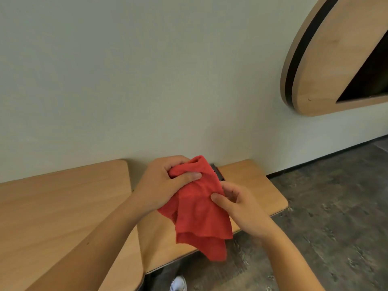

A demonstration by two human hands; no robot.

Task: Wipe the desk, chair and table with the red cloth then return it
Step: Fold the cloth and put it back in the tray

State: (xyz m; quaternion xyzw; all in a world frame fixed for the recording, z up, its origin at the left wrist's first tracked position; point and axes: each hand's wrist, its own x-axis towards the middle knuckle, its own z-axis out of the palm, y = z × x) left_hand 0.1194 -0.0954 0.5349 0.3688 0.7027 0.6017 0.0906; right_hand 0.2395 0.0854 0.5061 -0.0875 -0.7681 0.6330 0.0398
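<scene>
Both hands grip the crumpled red fabric cloth (199,208) above the light wooden counter (252,181): left hand (165,185) bunches its top, right hand (239,208) pinches its right edge.

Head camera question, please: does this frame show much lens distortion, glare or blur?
In the head view, wide-angle distortion bows the round wooden wall panel and the floor line; lighting is soft and even, with no glare and faint shadows; the red cloth, left hand and right hand look slightly soft, though the folds stay readable.
</scene>
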